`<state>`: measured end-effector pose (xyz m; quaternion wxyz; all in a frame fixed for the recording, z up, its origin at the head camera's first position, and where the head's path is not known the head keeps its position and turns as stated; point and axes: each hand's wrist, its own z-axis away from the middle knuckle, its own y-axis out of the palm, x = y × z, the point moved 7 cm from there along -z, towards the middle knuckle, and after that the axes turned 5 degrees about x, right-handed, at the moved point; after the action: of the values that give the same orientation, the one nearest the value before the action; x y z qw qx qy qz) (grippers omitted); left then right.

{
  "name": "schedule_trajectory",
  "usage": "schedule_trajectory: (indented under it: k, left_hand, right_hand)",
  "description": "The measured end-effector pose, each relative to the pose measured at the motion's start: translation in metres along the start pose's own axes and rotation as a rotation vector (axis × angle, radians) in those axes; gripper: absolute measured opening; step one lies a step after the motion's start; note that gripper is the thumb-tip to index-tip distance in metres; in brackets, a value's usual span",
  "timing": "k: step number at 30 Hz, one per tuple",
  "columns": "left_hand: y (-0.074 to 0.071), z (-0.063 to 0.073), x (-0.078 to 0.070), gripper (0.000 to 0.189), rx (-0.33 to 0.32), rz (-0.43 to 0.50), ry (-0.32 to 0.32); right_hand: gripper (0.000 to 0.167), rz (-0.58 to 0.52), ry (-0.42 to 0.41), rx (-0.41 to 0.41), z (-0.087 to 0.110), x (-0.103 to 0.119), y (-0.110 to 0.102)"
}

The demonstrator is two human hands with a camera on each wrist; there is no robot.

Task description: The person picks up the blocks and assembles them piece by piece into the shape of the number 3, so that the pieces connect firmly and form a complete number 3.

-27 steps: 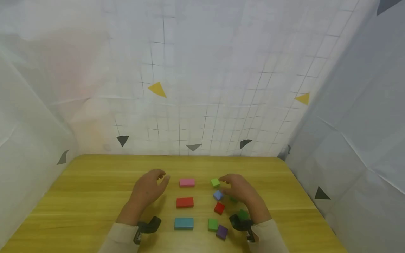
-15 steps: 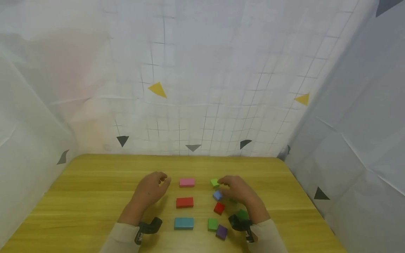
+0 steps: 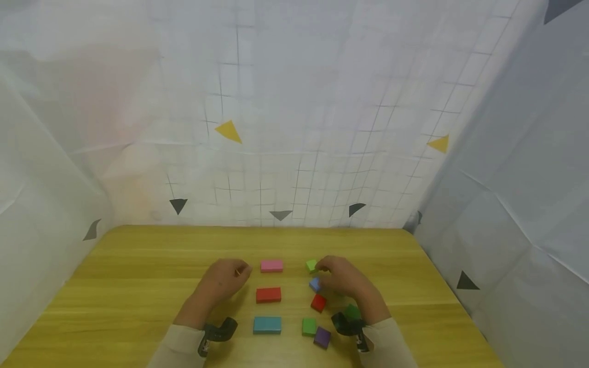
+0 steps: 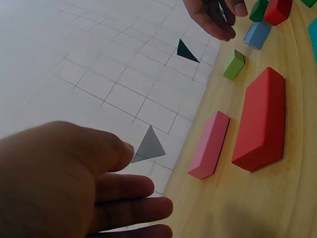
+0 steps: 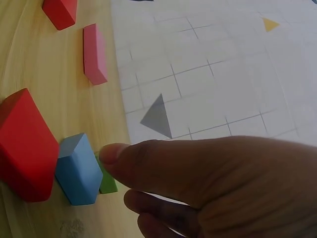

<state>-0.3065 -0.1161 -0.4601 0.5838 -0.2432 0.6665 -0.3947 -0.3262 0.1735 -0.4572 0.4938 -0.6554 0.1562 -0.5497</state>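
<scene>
My left hand (image 3: 223, 280) hovers left of the pink block (image 3: 272, 266), its fingers loosely bent and nothing between them. The left wrist view shows its thumb and fingers apart. On the other side, my right hand (image 3: 342, 276) reaches over the far end of a column of small blocks. In the head view its fingertips overlap the light green block (image 3: 311, 265) and the blue block (image 3: 315, 284). From the right wrist, the thumb (image 5: 116, 153) covers part of the light green block, right beside the blue one. No block is gripped in that hand.
A red oblong block (image 3: 269, 295) and a light blue one (image 3: 267, 325) line up nearer than the pink one. Right of them lie a red cube (image 3: 318, 303), a green cube (image 3: 309, 326), a purple cube (image 3: 322, 338) and a dark green block (image 3: 352, 312). White sheeting (image 3: 285, 102) encloses the table.
My left hand has moved slightly right and nearer, its fingers drawing toward the thumb. My right hand has shifted slightly left, covering more of the blue block. The blocks stay put.
</scene>
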Motion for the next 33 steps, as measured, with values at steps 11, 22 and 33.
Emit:
schedule_trajectory:
  k: [11, 22, 33]
  left_hand:
    - [0.007, 0.003, -0.001, 0.025, 0.058, -0.008, -0.01]
    - [0.012, 0.004, 0.0, 0.03, 0.099, 0.006, -0.044]
    - [0.016, 0.003, 0.002, 0.029, 0.133, -0.008, -0.065]
  right_hand:
    - [0.028, -0.007, -0.003, 0.033, -0.001, -0.002, 0.005]
    - [0.028, -0.003, 0.019, 0.059, 0.0, -0.003, 0.009]
    - [0.029, 0.014, -0.002, 0.053, 0.001, -0.004, 0.01]
